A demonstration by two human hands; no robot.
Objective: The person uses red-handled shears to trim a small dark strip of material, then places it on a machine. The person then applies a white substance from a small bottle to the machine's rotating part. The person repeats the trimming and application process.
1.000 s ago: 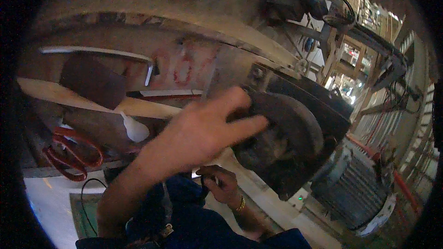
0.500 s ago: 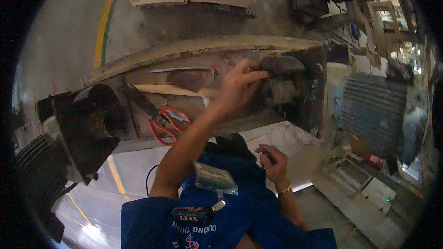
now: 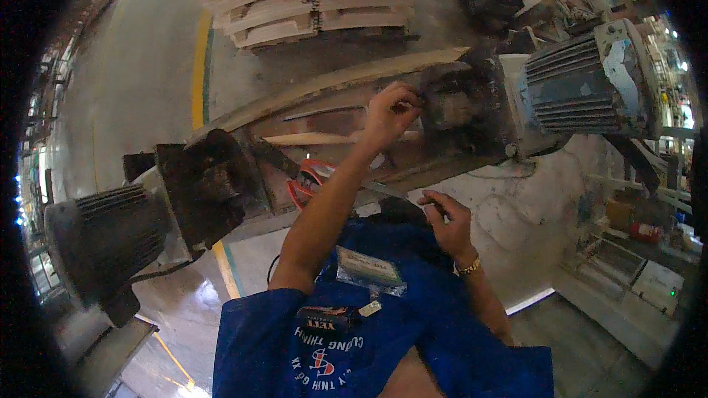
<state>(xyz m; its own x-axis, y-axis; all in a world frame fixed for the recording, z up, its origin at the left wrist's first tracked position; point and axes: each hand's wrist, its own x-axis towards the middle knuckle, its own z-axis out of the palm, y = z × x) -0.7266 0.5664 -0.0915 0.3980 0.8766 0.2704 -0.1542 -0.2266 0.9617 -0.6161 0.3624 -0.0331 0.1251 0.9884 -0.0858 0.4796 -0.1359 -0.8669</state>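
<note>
My left hand point(image 3: 394, 112) is raised over the bench, its fingers curled inward beside the dark machine head point(image 3: 451, 103). A dark patch shows in its palm; what it is, if anything, I cannot make out. Lower and to the right, close to my body, my right hand point(image 3: 448, 222) has bent fingers around something small and dark. Left of my left hand lie a thin metal rod point(image 3: 313, 113) and a pale wooden strip point(image 3: 302, 138). Red-handled scissors point(image 3: 304, 190) rest on the bench, partly hidden by my left forearm.
A ribbed motor point(image 3: 575, 88) sits at the right end, another motor point(image 3: 107, 232) with a dark housing point(image 3: 203, 188) at the left. A pale curved board point(image 3: 332, 81) edges the bench's far side. Beyond it stands a stack of wooden pallets point(image 3: 273, 11).
The view has swung, bringing both motors into sight. My left hand has drawn slightly away from the machine head, its stretched fingers now curled. My right hand stays near my body.
</note>
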